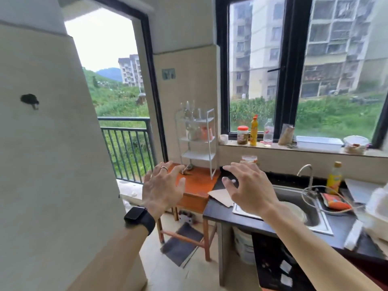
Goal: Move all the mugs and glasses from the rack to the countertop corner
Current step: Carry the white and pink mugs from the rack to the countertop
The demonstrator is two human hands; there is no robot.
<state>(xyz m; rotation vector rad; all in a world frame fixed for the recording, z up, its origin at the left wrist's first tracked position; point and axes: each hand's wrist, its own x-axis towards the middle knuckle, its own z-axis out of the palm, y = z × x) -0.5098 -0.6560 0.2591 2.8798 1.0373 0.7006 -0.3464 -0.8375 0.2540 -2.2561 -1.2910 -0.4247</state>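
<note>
A white three-tier rack [210, 143] stands on a small orange wooden table [197, 185] in the corner by the window. Clear glasses [190, 111] stand on its top shelf. On the middle shelf sit a pale mug [191, 133] and an orange mug [206, 133]. The bottom shelf looks bare. My left hand [161, 187], with a ring and a black watch, is raised with fingers spread in front of the table. My right hand [249, 186] hovers with fingers apart over the dark countertop [218, 213]. Neither hand holds anything.
A steel sink [315, 215] with a tap [304, 171] is set in the counter; a plate lies in it. Jars and bottles line the windowsill [254, 132]. An orange bottle [333, 177] stands behind the sink. A balcony door opens at left, a wall beside it.
</note>
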